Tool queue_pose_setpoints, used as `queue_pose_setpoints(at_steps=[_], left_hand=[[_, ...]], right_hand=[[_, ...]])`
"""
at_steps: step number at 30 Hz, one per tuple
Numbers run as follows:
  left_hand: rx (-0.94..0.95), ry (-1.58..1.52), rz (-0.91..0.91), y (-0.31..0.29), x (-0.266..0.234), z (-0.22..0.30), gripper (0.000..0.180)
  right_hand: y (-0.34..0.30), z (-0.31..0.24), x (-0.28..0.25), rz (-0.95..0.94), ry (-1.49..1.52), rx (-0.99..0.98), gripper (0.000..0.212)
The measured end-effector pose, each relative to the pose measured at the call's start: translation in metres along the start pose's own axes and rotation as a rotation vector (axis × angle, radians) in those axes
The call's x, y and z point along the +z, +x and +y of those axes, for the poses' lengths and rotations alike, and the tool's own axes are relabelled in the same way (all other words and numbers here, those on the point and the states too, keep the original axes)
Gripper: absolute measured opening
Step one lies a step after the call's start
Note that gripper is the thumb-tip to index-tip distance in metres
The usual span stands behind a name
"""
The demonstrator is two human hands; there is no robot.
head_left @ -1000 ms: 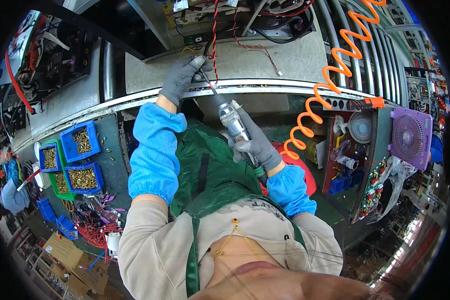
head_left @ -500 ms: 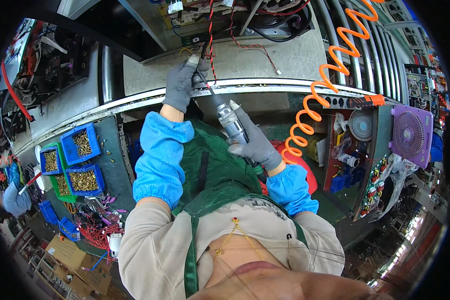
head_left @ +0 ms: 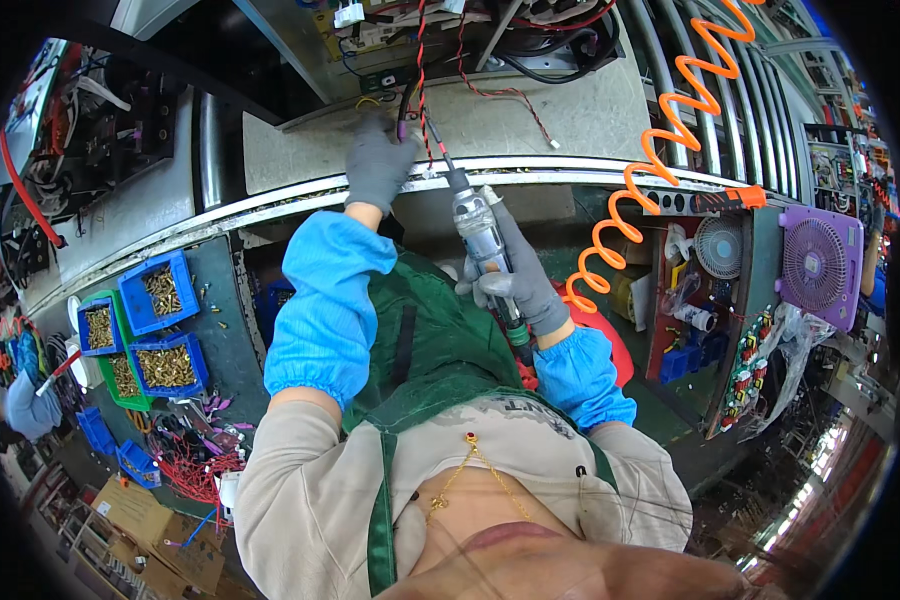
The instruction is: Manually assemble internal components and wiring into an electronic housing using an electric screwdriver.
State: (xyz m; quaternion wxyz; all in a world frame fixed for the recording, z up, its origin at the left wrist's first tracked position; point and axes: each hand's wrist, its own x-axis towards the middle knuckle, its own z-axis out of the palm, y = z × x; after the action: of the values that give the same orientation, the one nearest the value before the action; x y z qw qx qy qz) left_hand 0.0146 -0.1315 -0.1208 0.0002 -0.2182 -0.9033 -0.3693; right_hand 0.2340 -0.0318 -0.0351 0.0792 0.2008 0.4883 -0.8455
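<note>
My right hand [head_left: 525, 275], in a grey glove, is wrapped round a silver and black power screwdriver [head_left: 480, 232]. Its long bit points up and left over the bench's metal edge. Beside the bit, my left hand [head_left: 378, 165], gloved too, is over the bench edge, smeared by motion with its fingers unclear. A black cable with a purple end [head_left: 403, 128] comes down against the left hand; whether it is held is hidden. Close to the right of that cable hangs a twisted red and black wire [head_left: 422, 85], passing near the bit.
Beyond my hands stands an open metal cabinet [head_left: 310, 60] with wiring. Blue bins [head_left: 152, 292] of brass-coloured screws sit at left, near red wires [head_left: 192, 465]. A coiled orange air hose [head_left: 638, 190] hangs at right, before metal rollers [head_left: 710, 120] and a purple fan [head_left: 818, 265].
My left hand has come down slightly and away from the bit, and the purple cable end now shows. The screwdriver has shifted right and stands more upright in my right hand.
</note>
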Motion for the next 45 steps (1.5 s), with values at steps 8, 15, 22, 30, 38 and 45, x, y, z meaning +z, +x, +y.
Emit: queue_pose_setpoints(at_steps=[8, 15, 22, 30, 38, 45], left_hand=[[0.299, 0.382, 0.045, 0.05, -0.054, 0.004, 0.017], [0.312, 0.684, 0.113, 0.024, -0.018, -0.012, 0.022], [0.003, 0.575, -0.02, 0.021, -0.022, 0.024, 0.031], [-0.116, -0.018, -0.236, -0.013, -0.029, 0.029, 0.028], [-0.405, -1.483, -0.391, -0.006, -0.049, 0.017, 0.042], [-0.156, -1.548, -0.457, -0.003, -0.069, 0.025, 0.053]], right_hand=[[0.001, 0.004, -0.013, 0.047, 0.045, -0.06, 0.101], [0.0, 0.007, -0.013, 0.074, 0.039, -0.027, 0.1], [-0.011, 0.012, -0.012, 0.086, 0.045, -0.012, 0.1], [-0.028, 0.015, -0.016, 0.085, 0.096, -0.019, 0.102], [-0.036, 0.009, -0.011, 0.061, 0.083, 0.003, 0.11], [-0.035, 0.006, -0.008, 0.036, 0.061, 0.005, 0.111]])
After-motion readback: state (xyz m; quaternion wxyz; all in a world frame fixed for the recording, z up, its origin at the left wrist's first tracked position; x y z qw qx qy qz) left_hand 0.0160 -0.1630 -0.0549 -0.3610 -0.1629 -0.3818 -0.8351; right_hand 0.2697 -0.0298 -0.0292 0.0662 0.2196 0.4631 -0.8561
